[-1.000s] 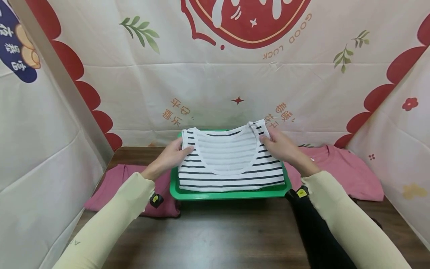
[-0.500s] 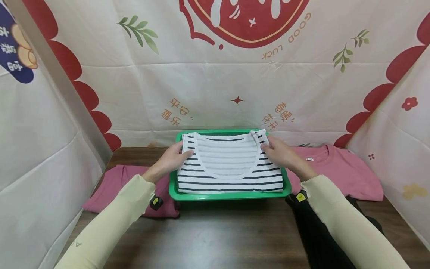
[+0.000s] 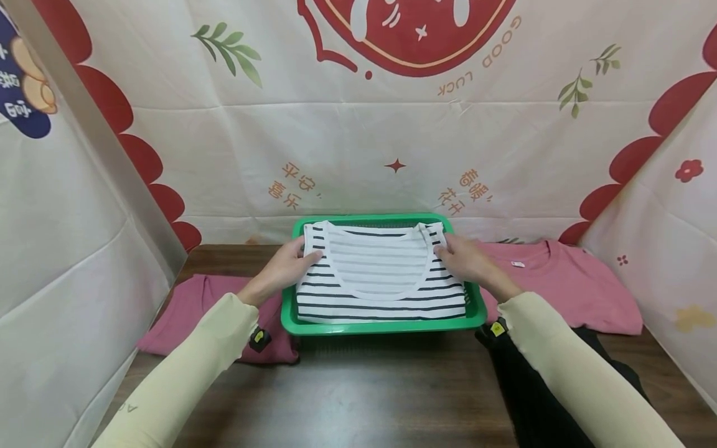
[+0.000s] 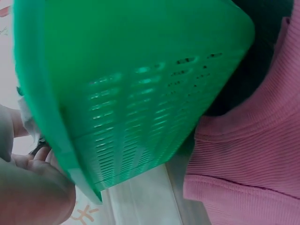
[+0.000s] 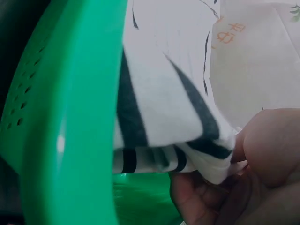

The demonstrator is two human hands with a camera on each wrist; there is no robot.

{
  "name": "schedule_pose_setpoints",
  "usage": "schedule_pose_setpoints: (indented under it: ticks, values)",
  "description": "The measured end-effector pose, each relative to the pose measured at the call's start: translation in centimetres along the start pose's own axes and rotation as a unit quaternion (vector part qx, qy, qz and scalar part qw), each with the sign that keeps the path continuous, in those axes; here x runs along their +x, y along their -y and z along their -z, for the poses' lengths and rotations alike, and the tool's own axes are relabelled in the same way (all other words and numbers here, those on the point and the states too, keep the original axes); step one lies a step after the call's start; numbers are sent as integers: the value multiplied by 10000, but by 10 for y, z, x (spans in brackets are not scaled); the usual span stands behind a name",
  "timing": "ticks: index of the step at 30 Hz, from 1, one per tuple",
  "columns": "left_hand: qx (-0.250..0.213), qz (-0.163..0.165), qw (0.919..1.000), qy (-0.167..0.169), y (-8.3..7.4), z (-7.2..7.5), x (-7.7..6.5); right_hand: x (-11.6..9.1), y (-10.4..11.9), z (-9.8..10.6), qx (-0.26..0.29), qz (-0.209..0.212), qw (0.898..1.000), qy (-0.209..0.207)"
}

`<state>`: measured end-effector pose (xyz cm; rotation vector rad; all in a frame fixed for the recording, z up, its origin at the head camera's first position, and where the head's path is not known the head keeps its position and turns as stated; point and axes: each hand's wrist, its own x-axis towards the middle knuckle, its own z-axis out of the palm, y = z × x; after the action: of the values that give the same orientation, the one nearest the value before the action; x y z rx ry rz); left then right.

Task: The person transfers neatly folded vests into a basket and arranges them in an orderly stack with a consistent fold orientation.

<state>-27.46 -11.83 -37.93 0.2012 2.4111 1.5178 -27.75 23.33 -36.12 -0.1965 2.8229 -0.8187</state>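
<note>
A folded white shirt with dark stripes [image 3: 381, 305] lies in the green basket [image 3: 386, 327], its wide round neckline facing up. My left hand [image 3: 287, 262] pinches the shirt's left shoulder, thumb on top, over the basket's left rim. At the opposite shoulder my right hand [image 3: 467, 258] grips the cloth the same way. In the right wrist view the striped shirt [image 5: 161, 93] shows its folded layers between thumb and curled fingers of the right hand [image 5: 234, 187]. The left wrist view has the basket's slotted side wall [image 4: 131, 93] hiding most of the shirt, with the left hand [image 4: 33, 183] beyond the rim.
A folded dark pink ribbed garment [image 3: 196, 305] lies left of the basket. To the right are a pink shirt [image 3: 571, 286] and a black garment [image 3: 532, 386], partly under the right arm. A printed cloth [image 3: 358, 137] hangs behind the wooden table [image 3: 347, 392].
Both hands have lowered the striped shirt into the basket, its right shoulder dropping most. The basket's back rim has come into view. Over the last half second the shirt's right side has shifted slightly inward.
</note>
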Motion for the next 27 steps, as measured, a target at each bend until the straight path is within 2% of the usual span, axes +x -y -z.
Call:
schedule_pose_setpoints:
  ticks: [7, 12, 27]
  values:
    - [195, 44, 9996, -183, 5, -2, 5, 3, -2, -2, 83, -58, 9999, 61]
    - [291, -52, 9993, -230, 8, -2, 8, 6, -5, -2, 140, -1, 9998, 112]
    - [439, -331, 9984, -115, 8, -1, 18, 12, -5, 0, 11, 22, 9999, 153]
